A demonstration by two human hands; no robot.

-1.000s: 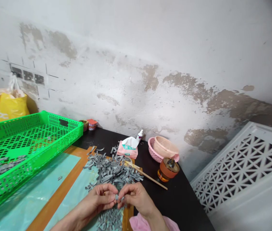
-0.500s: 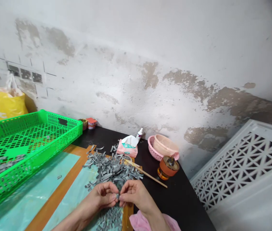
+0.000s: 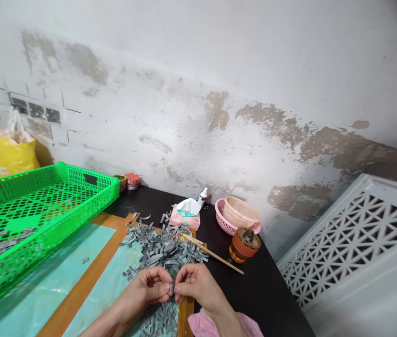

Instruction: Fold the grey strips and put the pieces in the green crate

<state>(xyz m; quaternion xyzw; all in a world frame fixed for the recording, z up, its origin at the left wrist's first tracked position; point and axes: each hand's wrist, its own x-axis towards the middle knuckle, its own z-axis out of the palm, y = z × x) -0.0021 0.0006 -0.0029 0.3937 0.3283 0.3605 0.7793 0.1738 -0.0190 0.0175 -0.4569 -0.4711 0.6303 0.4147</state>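
Note:
A small grey piece (image 3: 171, 287) is pinched between the fingertips of my left hand (image 3: 154, 286) and my right hand (image 3: 192, 283), which meet at the lower middle. Both hands have curled fingers. Just beyond them lies a heap of curved grey strips (image 3: 163, 248) on the teal sheet (image 3: 102, 276). Below my hands is a second spread of short grey pieces (image 3: 161, 320). A wooden stick (image 3: 223, 260) leans out of the heap to the right. Pink cloth (image 3: 202, 324) lies under my right wrist.
A green crate (image 3: 61, 229) with grey pieces stands left. Behind the heap are a tissue pack (image 3: 185, 220) and white bottle (image 3: 203, 194). Pink baskets (image 3: 238, 213) and an amber jar (image 3: 244, 245) stand right, near a white lattice panel (image 3: 353, 243). A yellow bag (image 3: 9, 157) is far left.
The view has shifted very slightly. Both hands keep their pinch at nearly the same spot, and the small grey piece shows a little more between the fingertips.

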